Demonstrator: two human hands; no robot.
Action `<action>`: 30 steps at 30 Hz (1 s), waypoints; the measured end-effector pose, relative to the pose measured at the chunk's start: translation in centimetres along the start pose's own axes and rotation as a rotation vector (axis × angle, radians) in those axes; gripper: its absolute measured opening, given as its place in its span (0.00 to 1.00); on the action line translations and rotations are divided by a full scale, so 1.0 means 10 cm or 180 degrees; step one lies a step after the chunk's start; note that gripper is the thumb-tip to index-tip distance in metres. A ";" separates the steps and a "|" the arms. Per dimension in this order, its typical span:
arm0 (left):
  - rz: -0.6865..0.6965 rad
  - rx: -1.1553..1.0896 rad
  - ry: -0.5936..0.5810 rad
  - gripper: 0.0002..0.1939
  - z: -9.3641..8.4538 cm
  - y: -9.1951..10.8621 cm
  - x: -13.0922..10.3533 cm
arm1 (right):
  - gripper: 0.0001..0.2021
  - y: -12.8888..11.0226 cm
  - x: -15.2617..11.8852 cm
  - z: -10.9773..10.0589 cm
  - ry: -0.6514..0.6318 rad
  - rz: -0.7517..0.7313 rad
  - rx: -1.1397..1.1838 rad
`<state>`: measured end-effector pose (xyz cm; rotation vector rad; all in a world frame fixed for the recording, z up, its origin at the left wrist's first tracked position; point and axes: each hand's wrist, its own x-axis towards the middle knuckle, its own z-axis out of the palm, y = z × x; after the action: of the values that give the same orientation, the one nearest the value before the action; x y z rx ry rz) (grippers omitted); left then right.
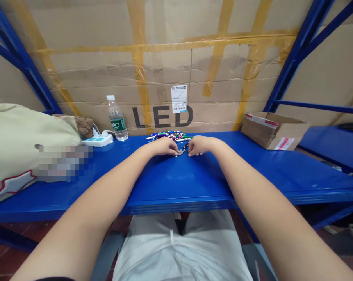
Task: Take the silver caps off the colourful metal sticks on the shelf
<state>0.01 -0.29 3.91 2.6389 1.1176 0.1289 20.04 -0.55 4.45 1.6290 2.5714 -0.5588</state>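
Observation:
Small round silver coins point(180, 151) lie in a loose cluster on the blue table, between my two hands. My left hand point(166, 146) is at the cluster's left side, thumb and fingers pinched together at a coin on the tabletop. On the right, my right hand point(199, 146) rests low with its fingers curled and the tips down at the surface. Whatever those fingers hold, if anything, is too small to make out. A short dark object point(186, 146) lies beside the right fingers. Just behind the hands is a heap of colourful pens point(170, 135), partly covered by them.
A water bottle point(117, 120) and a white power strip point(98, 139) stand at the back left, near a pale bag point(24, 136). An open cardboard box point(270, 130) sits at the right. Taped cardboard point(164, 78) walls off the back, between blue metal posts point(296, 58).

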 end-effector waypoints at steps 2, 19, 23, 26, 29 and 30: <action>-0.0046 -0.0004 -0.0013 0.10 0.00 0.00 0.00 | 0.07 -0.01 -0.02 -0.01 -0.0012 0.0147 0.0038; -0.0094 0.0077 0.0209 0.05 0.00 0.04 0.00 | 0.11 -0.06 -0.01 0.00 0.0046 -0.0216 0.0156; 0.0059 0.0151 0.0231 0.04 0.01 0.02 0.02 | 0.13 -0.05 0.02 0.02 0.0063 -0.0309 0.0375; 0.0078 0.0210 0.0231 0.04 0.01 0.03 0.02 | 0.13 0.00 0.07 0.02 0.0315 -0.0406 0.0118; -0.0031 0.0266 0.0189 0.05 0.00 0.06 0.02 | 0.13 0.04 0.10 0.02 0.0633 -0.0412 -0.0139; -0.0067 0.0275 0.0174 0.05 0.00 0.07 0.02 | 0.13 0.05 0.11 0.01 0.0707 -0.0382 -0.0159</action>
<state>0.58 -0.62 4.09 2.7136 1.1940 0.1527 19.99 0.52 3.95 1.6132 2.8302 -0.3330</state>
